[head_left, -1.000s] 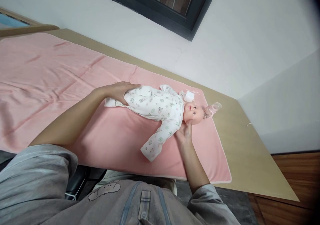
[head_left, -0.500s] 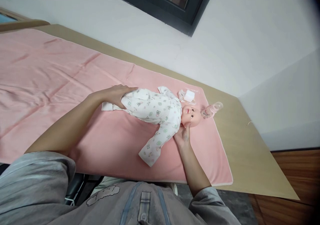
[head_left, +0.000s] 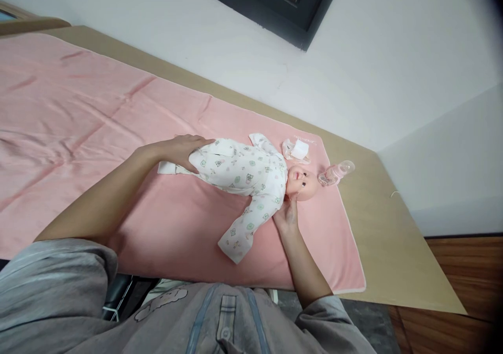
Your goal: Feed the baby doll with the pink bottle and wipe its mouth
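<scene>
A baby doll in a white printed outfit lies face up on a pink blanket, its head toward the right. My left hand is wrapped over the doll's upper legs, thumb on the near side and fingers on the far side. Under the doll's neck and the near side of its head sits my right hand, thumb up by the cheek; its other fingers are hidden beneath. The doll's near sleeve points toward me, flat on the blanket.
Beyond the doll's head a baby bottle lies tilted at the blanket's edge. Beside it rests a small clear packet with a white piece. The tan tabletop extends right; a white wall and a dark window frame stand behind.
The view has shifted slightly. Both hands keep the same places on the doll, and the doll lies as before.
</scene>
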### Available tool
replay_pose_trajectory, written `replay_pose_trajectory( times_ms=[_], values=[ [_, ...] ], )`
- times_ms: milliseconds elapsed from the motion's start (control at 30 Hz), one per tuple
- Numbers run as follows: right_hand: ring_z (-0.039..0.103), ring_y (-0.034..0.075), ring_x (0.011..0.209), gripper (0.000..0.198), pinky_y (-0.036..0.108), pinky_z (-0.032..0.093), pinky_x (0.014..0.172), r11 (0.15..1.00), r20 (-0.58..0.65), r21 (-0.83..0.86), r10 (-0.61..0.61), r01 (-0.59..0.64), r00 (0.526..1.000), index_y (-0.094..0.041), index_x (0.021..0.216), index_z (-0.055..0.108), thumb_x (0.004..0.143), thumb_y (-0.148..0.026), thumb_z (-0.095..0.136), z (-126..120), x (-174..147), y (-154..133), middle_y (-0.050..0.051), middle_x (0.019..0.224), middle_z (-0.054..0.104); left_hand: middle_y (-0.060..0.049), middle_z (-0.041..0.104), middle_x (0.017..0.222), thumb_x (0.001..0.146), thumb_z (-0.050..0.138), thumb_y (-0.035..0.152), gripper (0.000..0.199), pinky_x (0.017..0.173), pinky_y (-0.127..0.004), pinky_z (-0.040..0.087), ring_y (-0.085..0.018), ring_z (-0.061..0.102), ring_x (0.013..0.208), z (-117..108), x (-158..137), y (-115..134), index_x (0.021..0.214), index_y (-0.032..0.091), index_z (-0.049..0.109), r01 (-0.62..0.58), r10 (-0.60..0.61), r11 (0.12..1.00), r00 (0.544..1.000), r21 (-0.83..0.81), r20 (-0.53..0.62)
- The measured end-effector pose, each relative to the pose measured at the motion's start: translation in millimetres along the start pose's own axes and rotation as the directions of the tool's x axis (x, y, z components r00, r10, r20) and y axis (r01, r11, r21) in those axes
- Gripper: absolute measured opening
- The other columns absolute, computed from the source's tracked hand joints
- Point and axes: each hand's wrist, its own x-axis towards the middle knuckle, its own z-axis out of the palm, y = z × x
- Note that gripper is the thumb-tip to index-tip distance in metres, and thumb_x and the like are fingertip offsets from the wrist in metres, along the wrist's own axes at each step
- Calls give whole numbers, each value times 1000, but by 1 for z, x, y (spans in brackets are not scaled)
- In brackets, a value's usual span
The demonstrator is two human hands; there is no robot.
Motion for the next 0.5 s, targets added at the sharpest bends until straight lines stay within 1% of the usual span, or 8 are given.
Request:
replay_pose_trajectory(
  times_ms=[67, 100, 167, 200, 300, 400, 433, 500],
  values=[
    [56, 22, 132, 49, 44, 37, 120, 999, -9, -16, -35, 34, 999, -23, 113, 68, 85, -62, 61, 2, -1, 2, 5, 130, 68, -11, 30, 162, 77, 68, 57, 108, 115, -42, 29, -34, 35, 142, 0, -2, -1, 161, 23, 10, -14, 14, 1000, 999, -9, 45],
    [56, 21, 132, 47, 43, 38, 119, 998, -22, -25, -56, 56, 998, -23, 112, 68, 87, -61, 59, 1, -2, 3, 5, 129, 68, -10, 26, 164, 78, 68, 54, 107, 116, -42, 27, -33, 31, 144, -1, -3, 1, 161, 22, 8, -17, 17, 1000, 999, 0, 45],
    [57, 19, 130, 42, 41, 40, 118, 996, -75, -49, -84, 80, 994, -22, 108, 67, 89, -59, 59, -1, -5, 2, 5, 125, 70, -11, 21, 165, 84, 66, 44, 101, 119, -43, 22, -32, 25, 147, -6, -8, 7, 160, 18, 6, -26, 25, 999, 999, 33, 36],
    [59, 19, 128, 39, 40, 41, 118, 995, -114, -66, -77, 70, 990, -22, 106, 67, 89, -56, 60, -4, -7, -1, 5, 121, 71, -13, 22, 165, 86, 64, 41, 97, 119, -43, 21, -32, 24, 147, -10, -12, 10, 160, 16, 7, -20, 19, 999, 999, 49, 31],
    [64, 17, 120, 32, 37, 46, 115, 995, -237, -86, 36, -58, 971, -20, 100, 64, 91, -51, 59, -19, -16, -16, 8, 112, 72, -14, 31, 161, 92, 58, 43, 86, 118, -43, 24, -31, 26, 147, -28, -22, 22, 160, 15, 13, -4, 3, 997, 1000, 80, 13],
    [69, 17, 109, 31, 35, 55, 103, 984, -331, -44, 150, -174, 932, -17, 96, 58, 97, -46, 47, -38, -22, -42, 14, 110, 71, -8, 41, 156, 94, 56, 50, 76, 114, -42, 31, -30, 37, 141, -52, -30, 32, 159, 26, 22, 23, -21, 996, 1000, 90, -19],
    [70, 17, 105, 29, 34, 58, 98, 980, -362, -38, 168, -194, 917, -17, 95, 56, 98, -43, 44, -44, -23, -52, 15, 108, 70, -5, 43, 155, 96, 54, 50, 71, 112, -41, 33, -29, 41, 138, -60, -31, 36, 158, 29, 25, 40, -37, 995, 999, 89, -32],
    [71, 16, 95, 23, 31, 61, 87, 977, -433, -56, 164, -208, 886, -18, 92, 54, 98, -37, 42, -54, -20, -76, 12, 100, 68, -3, 48, 151, 98, 52, 49, 65, 110, -39, 34, -28, 48, 132, -78, -33, 45, 156, 31, 30, 80, -75, 993, 995, 84, -67]
  ],
)
